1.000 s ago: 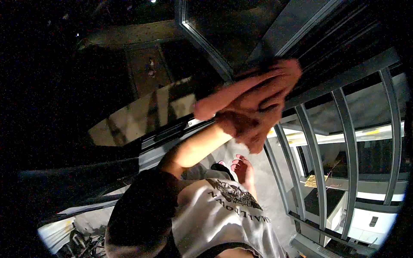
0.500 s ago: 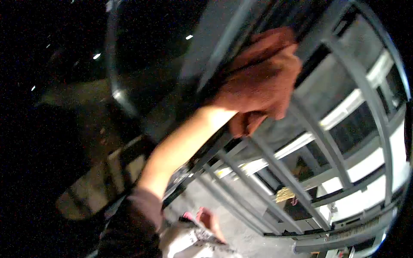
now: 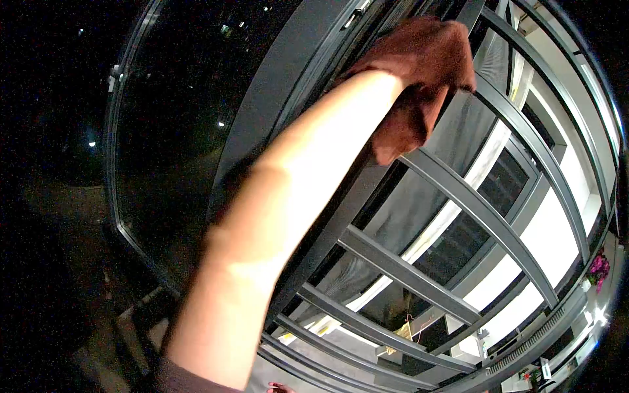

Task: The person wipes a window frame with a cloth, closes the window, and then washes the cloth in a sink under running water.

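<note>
A reddish-brown cloth [image 3: 436, 56] is draped over and around my left hand [image 3: 397, 80], at the end of my outstretched bare arm. Folds hide the fingers, and one part of the cloth hangs below the wrist. It lies against the dark window frame [image 3: 341, 49], where the upper ends of the grey bars [image 3: 452, 187] meet it. At the bottom edge only the fingertips of my right hand [image 3: 280, 388] show, apart and holding nothing that I can see.
An opened glass pane with a thin frame [image 3: 113, 164] stands at the left against the dark outdoors. Behind the bars are white panels [image 3: 557, 229], a yellowish woven item [image 3: 396, 337] and pink flowers [image 3: 597, 270]. A ribbed grille [image 3: 531, 340] curves along the lower right.
My left hand has moved up with the cloth along the frame, and the arm now reaches farther out. The view has turned toward the bars; my right hand has slipped down to the bottom edge.
</note>
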`<state>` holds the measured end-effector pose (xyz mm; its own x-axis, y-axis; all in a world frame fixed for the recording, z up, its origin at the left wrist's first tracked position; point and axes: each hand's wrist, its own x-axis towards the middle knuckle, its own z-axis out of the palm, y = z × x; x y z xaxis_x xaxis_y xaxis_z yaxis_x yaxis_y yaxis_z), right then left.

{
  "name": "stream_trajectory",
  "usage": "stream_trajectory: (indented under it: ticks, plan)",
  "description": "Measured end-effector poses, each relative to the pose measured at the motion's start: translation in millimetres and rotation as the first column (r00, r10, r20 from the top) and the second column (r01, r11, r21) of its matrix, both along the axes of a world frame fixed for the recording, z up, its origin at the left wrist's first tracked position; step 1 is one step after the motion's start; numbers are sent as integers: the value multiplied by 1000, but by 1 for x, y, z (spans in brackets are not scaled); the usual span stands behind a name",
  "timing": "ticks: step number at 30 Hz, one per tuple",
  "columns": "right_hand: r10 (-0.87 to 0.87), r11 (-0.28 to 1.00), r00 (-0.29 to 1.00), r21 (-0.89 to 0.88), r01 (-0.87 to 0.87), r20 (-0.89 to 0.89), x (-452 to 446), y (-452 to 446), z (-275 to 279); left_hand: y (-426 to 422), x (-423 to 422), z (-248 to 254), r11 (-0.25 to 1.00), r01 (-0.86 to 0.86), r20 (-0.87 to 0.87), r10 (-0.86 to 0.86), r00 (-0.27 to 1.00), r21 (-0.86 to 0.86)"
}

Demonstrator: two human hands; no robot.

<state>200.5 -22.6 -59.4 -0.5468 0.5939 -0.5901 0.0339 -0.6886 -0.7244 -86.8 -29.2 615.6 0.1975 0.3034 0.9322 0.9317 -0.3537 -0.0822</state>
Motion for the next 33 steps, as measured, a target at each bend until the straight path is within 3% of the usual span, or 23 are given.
stream_trajectory:
  ticks: [1, 2, 5, 9, 13, 15, 17, 18, 19, 20, 22, 23, 25, 28, 29, 31, 33]
  plan:
    - [26, 1000, 1000, -4, -26, -11, 5, 3, -22, 1, 9, -6, 968, 79, 190, -126, 974, 237]
    - [23, 1000, 1000, -6, -23, -15, 9, 7, -45, 7, 9, -1, 948, 94, 273, -181, 945, 303]
    - [57, 998, 998, 34, -56, -17, 15, 10, -87, 15, 8, 19, 961, 118, 299, -193, 934, 252]
    - [31, 999, 999, -16, -31, -31, 9, 8, -63, 23, 1, 39, 972, 132, 334, -193, 923, 196]
    - [31, 998, 997, -53, -35, -69, 11, 0, -33, 30, -6, 28, 970, 196, 365, -236, 900, 143]
    - [29, 997, 993, -65, -37, -115, 10, -6, -8, 20, 8, -11, 973, 155, 474, -219, 853, 171]
    - [16, 997, 983, -76, -30, -184, 8, -16, 18, 67, -26, -37, 926, -138, 371, -2, 929, 351]
    - [16, 995, 977, -90, -36, -211, 3, -17, 25, 75, -24, -60, 867, -108, 413, -119, 903, 486]
    - [180, 968, 978, -156, -194, -104, -8, 3, 4, 66, -15, -90, 872, -131, 433, -99, 896, 471]
    - [185, 976, 983, -112, -186, -22, -16, -4, 31, 53, -1, -123, 913, 37, 480, -248, 841, 406]
    - [185, 970, 976, -139, -200, -111, -17, -4, 19, 56, -20, -162, 850, 469, 569, -515, 641, 240]
    - [187, 969, 977, -147, -200, -99, -18, -6, 17, 53, -17, -190, 873, 403, 515, -487, 705, 275]
    - [212, 966, 975, -135, -219, -63, -18, -9, 29, 50, -2, -237, 612, 704, 392, -784, 481, 361]
    - [244, 962, 969, -113, -248, -47, -21, -14, 41, 69, -17, -290, 835, 475, 318, -546, 775, 278]
    - [237, 958, 969, -148, -245, -73, -20, -14, 38, 69, -17, -308, 879, 405, 349, -472, 809, 251]
    - [244, 958, 968, -140, -251, -60, -18, -16, 41, 50, -5, -330, 899, 406, 535, -428, 729, 165]
    - [256, 956, 965, -135, -261, -57, -17, -11, 30, 42, -2, -358, 933, 351, 520, -339, 784, 80]
